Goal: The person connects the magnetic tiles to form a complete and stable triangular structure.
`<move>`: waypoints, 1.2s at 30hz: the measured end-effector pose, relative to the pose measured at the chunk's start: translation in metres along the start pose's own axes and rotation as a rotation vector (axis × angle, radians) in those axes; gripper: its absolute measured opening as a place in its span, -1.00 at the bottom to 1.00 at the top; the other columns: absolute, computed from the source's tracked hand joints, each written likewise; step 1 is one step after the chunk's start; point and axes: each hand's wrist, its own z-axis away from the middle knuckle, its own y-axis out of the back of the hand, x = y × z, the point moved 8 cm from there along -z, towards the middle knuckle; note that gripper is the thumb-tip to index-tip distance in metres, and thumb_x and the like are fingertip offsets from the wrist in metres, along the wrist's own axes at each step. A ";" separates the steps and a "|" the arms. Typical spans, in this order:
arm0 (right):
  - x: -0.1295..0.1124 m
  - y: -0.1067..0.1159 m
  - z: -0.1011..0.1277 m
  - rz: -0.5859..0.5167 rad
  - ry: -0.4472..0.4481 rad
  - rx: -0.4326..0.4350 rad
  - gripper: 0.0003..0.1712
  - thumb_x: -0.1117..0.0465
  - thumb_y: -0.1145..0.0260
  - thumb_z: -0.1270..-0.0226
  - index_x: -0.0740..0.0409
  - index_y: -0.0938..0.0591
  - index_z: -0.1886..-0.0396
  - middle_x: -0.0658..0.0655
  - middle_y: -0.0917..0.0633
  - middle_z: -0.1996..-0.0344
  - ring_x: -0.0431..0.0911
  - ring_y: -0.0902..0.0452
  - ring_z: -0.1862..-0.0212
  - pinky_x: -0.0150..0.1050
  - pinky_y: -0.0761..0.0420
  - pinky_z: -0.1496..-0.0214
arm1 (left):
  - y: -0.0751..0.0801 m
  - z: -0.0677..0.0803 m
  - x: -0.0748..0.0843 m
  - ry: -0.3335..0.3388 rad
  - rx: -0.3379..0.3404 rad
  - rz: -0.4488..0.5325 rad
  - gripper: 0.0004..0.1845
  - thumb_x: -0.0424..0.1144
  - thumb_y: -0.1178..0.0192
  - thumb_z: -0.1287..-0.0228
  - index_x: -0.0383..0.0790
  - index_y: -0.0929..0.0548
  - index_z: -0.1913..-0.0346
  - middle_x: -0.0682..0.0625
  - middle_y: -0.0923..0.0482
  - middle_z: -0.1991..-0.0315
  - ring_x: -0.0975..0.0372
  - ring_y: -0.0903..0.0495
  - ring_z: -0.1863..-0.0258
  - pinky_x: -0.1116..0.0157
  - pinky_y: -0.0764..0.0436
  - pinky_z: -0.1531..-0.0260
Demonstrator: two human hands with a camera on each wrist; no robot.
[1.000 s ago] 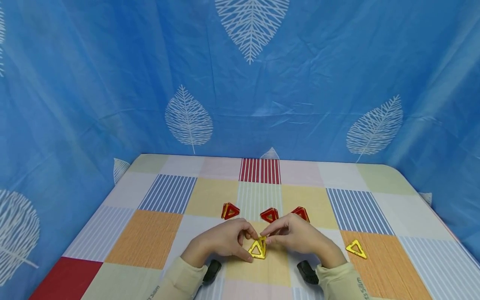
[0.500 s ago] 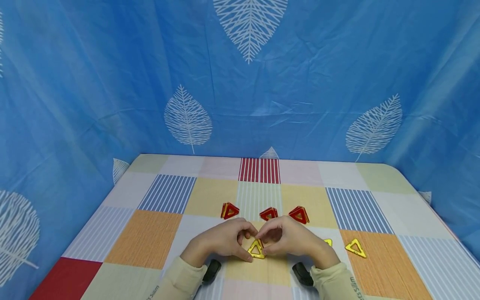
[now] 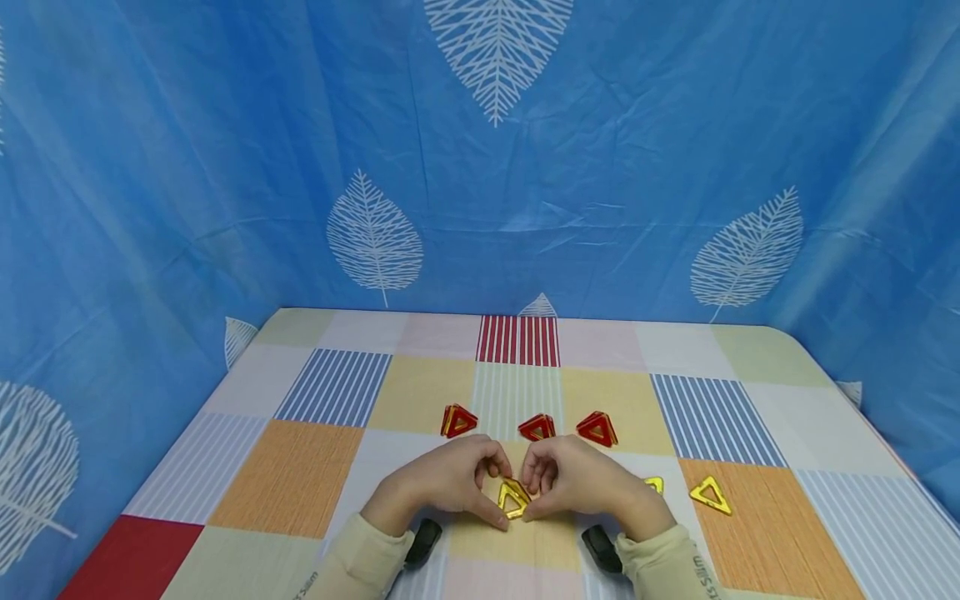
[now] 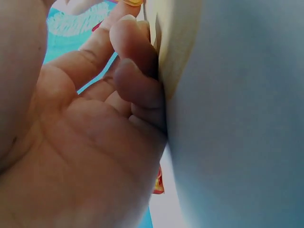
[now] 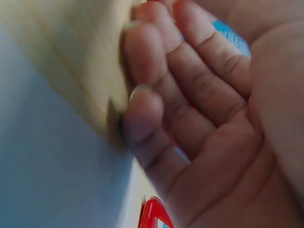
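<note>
Between my two hands are yellow triangular magnetic tiles point(image 3: 516, 515), joined and leaning together low over the tablecloth. My left hand point(image 3: 450, 477) pinches them from the left, with its thumb at the lower corner and a forefinger near the top. From the right, my right hand point(image 3: 581, 479) holds them with curled fingers and thumb at the side. In the left wrist view, a bit of yellow tile point(image 4: 130, 2) shows at the fingertips. The right wrist view shows curled fingers point(image 5: 145, 52) close to the table, and the tiles are hidden there.
Beyond the hands stand three red triangular pieces with yellow inside: a left one point(image 3: 458, 422), a middle one point(image 3: 536, 427) and a right one point(image 3: 597, 428). One yellow triangle point(image 3: 722, 497) lies at the right; another yellow tile point(image 3: 655, 482) is partly hidden behind my right wrist.
My right hand has shifted left and its fingers have curled in at the tiles' side. The right red piece and a yellow tile behind the wrist have come into view. The left hand stays nearly still.
</note>
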 end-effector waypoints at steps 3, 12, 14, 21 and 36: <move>0.001 0.005 0.001 0.022 -0.008 0.032 -0.74 0.25 -0.68 0.04 0.04 -0.70 0.45 -0.08 -0.67 0.53 -0.21 -0.56 0.48 -0.32 -0.59 0.39 | 0.001 0.000 -0.001 0.005 0.010 -0.002 -0.60 -0.13 -0.67 0.11 -0.03 -0.64 0.27 0.08 -0.51 0.35 0.31 -0.44 0.49 0.37 -0.46 0.51; 0.003 0.010 0.000 0.040 0.002 0.072 -0.84 0.25 -0.62 -0.07 0.05 -0.74 0.46 -0.10 -0.67 0.54 -0.22 -0.53 0.49 -0.32 -0.56 0.41 | 0.001 0.001 0.002 -0.050 -0.044 0.080 -0.64 -0.37 -0.59 0.01 -0.11 -0.72 0.13 0.12 -0.62 0.40 0.33 -0.53 0.46 0.38 -0.53 0.41; 0.004 0.010 0.000 0.049 -0.002 0.076 -0.83 0.24 -0.62 -0.08 0.04 -0.73 0.46 -0.11 -0.66 0.54 -0.22 -0.52 0.49 -0.32 -0.55 0.41 | 0.000 0.001 0.002 -0.057 -0.058 0.088 -0.62 -0.40 -0.57 -0.01 -0.13 -0.73 0.08 0.09 -0.61 0.44 0.33 -0.51 0.50 0.40 -0.50 0.44; 0.006 0.014 0.003 0.035 -0.019 0.083 -0.81 0.21 -0.62 -0.08 0.06 -0.72 0.41 -0.10 -0.67 0.50 -0.20 -0.54 0.46 -0.31 -0.56 0.37 | -0.006 0.001 0.003 -0.073 -0.100 0.092 -0.58 -0.38 -0.54 -0.07 -0.12 -0.75 -0.04 0.06 -0.58 0.46 0.35 -0.43 0.55 0.43 -0.40 0.52; 0.018 0.051 0.038 -0.055 -0.068 0.055 -0.65 0.28 -0.61 -0.08 0.21 -0.75 0.11 0.11 -0.72 0.19 -0.08 -0.62 0.28 -0.24 -0.63 0.19 | -0.009 0.001 0.001 -0.037 -0.091 0.143 -0.57 -0.37 -0.53 -0.08 -0.07 -0.75 -0.05 0.03 -0.57 0.45 0.31 -0.43 0.53 0.39 -0.40 0.50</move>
